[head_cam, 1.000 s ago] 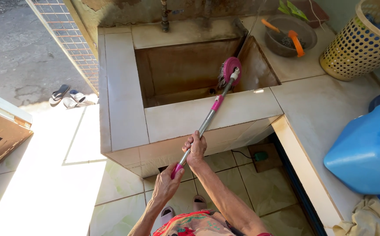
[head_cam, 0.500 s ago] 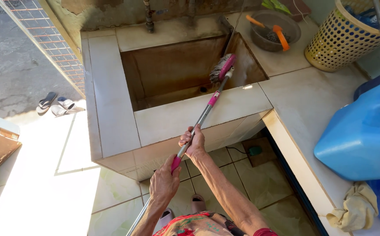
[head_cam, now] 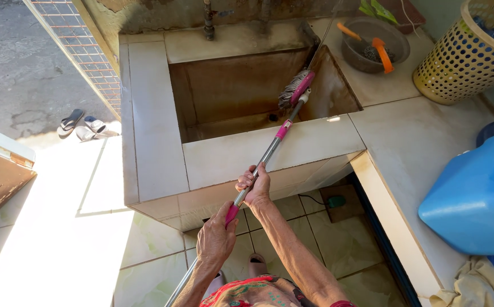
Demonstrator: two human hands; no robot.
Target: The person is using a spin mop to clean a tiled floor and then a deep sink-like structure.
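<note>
I hold a long mop by its metal pole (head_cam: 267, 153), which has pink grips. My left hand (head_cam: 215, 239) is closed around the lower pink grip. My right hand (head_cam: 254, 186) grips the pole a little higher, just below the rim of the tiled basin (head_cam: 269, 153). The mop head (head_cam: 293, 91), grey strands on a pink clamp, hangs inside the deep basin near its right wall, above the basin floor.
A tiled counter (head_cam: 417, 148) runs right of the basin, bearing a yellow perforated basket (head_cam: 468, 54), a grey bowl with orange-handled tools (head_cam: 374, 48) and a blue jug (head_cam: 474, 193). A pipe (head_cam: 208, 20) rises behind the basin. Sandals (head_cam: 82, 125) lie on the ground at left.
The mop head has moved slightly inside the basin toward its right wall. The camera has shifted, so the basin sits more central. Both hands keep their grip on the pole.
</note>
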